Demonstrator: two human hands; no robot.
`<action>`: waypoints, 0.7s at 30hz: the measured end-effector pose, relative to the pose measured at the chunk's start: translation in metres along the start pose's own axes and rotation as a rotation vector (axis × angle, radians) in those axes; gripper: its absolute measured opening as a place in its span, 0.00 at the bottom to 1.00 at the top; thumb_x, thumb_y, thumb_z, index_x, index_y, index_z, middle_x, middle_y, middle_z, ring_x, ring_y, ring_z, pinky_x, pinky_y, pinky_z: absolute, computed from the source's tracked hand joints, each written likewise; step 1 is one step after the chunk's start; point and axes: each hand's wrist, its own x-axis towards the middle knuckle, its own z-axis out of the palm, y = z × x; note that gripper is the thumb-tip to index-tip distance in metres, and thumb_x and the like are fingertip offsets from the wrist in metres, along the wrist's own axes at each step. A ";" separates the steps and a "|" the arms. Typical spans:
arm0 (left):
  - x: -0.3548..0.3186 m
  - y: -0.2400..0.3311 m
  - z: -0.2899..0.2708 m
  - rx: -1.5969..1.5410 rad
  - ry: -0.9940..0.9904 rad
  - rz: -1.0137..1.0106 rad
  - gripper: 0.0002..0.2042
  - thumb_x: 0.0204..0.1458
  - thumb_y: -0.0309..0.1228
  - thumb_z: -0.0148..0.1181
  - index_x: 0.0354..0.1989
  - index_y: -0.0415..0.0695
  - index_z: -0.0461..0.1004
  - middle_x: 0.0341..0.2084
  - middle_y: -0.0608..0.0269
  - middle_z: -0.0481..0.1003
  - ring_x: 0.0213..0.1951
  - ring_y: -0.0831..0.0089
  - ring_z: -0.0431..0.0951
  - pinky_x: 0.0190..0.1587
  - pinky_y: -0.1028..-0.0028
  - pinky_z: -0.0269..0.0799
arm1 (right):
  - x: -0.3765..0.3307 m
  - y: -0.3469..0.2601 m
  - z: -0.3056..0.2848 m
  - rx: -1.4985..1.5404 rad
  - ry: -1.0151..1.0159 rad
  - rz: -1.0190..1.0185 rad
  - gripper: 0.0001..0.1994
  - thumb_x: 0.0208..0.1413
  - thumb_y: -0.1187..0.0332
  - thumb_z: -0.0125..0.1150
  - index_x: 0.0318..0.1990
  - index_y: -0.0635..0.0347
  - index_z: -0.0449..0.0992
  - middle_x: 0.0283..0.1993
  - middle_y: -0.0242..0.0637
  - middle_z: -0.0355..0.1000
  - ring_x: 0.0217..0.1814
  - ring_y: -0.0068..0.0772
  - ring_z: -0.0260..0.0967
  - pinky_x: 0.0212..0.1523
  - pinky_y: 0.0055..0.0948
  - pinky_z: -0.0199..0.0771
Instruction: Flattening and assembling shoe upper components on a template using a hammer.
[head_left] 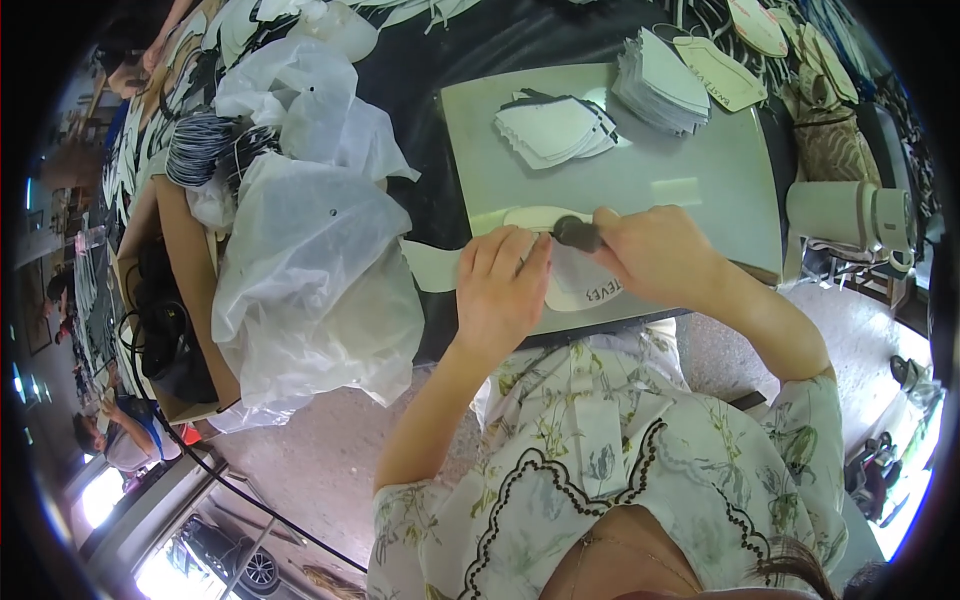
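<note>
My left hand (500, 285) lies flat, fingers together, pressing a white cut-out template (575, 285) onto a grey board (660, 180). My right hand (655, 250) grips a dark-handled tool (578, 233), its tip at the template's edge just beyond my left fingertips. Under the template lies a pale flat piece (535, 215). Farther up the board rest a fanned pile of white shaped pieces with dark edges (555, 130) and a taller stack of white pieces (660, 85).
Crumpled clear plastic bags (310, 260) fill a cardboard box (185, 260) at my left, with coiled cords (205, 145) behind. Beige templates (720, 70) lie at the back right. A white cylinder-shaped object (850, 215) sits right of the board. Other people work at the far left.
</note>
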 end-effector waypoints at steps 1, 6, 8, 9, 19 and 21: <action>0.000 -0.001 0.000 -0.026 0.002 -0.017 0.16 0.48 0.27 0.66 0.47 0.42 0.79 0.45 0.60 0.73 0.49 0.58 0.74 0.51 0.59 0.68 | 0.002 0.000 0.000 0.001 0.000 0.001 0.19 0.67 0.54 0.49 0.35 0.64 0.70 0.21 0.45 0.74 0.25 0.52 0.75 0.27 0.46 0.73; -0.003 -0.004 0.003 -0.057 0.039 -0.030 0.14 0.48 0.28 0.66 0.45 0.42 0.79 0.43 0.61 0.73 0.48 0.59 0.74 0.49 0.61 0.68 | 0.004 -0.001 -0.003 0.045 0.010 0.005 0.19 0.66 0.54 0.50 0.35 0.65 0.70 0.20 0.44 0.73 0.24 0.52 0.74 0.26 0.47 0.72; -0.001 -0.006 0.004 -0.099 0.054 -0.024 0.14 0.47 0.28 0.67 0.44 0.42 0.79 0.43 0.61 0.74 0.47 0.59 0.74 0.49 0.61 0.67 | 0.007 -0.001 0.000 0.029 -0.023 -0.016 0.19 0.66 0.54 0.50 0.35 0.64 0.70 0.20 0.44 0.73 0.24 0.52 0.74 0.26 0.47 0.72; -0.003 -0.006 0.004 -0.099 0.053 -0.024 0.14 0.47 0.28 0.67 0.44 0.42 0.79 0.43 0.61 0.74 0.47 0.59 0.74 0.49 0.61 0.67 | 0.008 -0.002 0.001 0.012 -0.054 -0.037 0.19 0.66 0.54 0.51 0.34 0.64 0.70 0.20 0.44 0.73 0.24 0.52 0.74 0.26 0.47 0.72; -0.006 -0.014 0.011 -0.278 0.128 -0.096 0.23 0.44 0.26 0.70 0.50 0.39 0.71 0.45 0.54 0.74 0.47 0.53 0.75 0.49 0.58 0.70 | 0.018 -0.001 -0.003 0.085 0.031 -0.045 0.17 0.66 0.56 0.51 0.35 0.63 0.70 0.21 0.44 0.73 0.25 0.53 0.73 0.27 0.47 0.71; -0.009 -0.010 0.013 -0.328 0.152 -0.116 0.26 0.43 0.25 0.71 0.52 0.38 0.68 0.46 0.52 0.75 0.47 0.51 0.76 0.49 0.58 0.71 | 0.020 0.001 0.002 0.059 -0.064 -0.085 0.13 0.63 0.60 0.55 0.37 0.62 0.69 0.20 0.44 0.71 0.25 0.55 0.71 0.28 0.48 0.69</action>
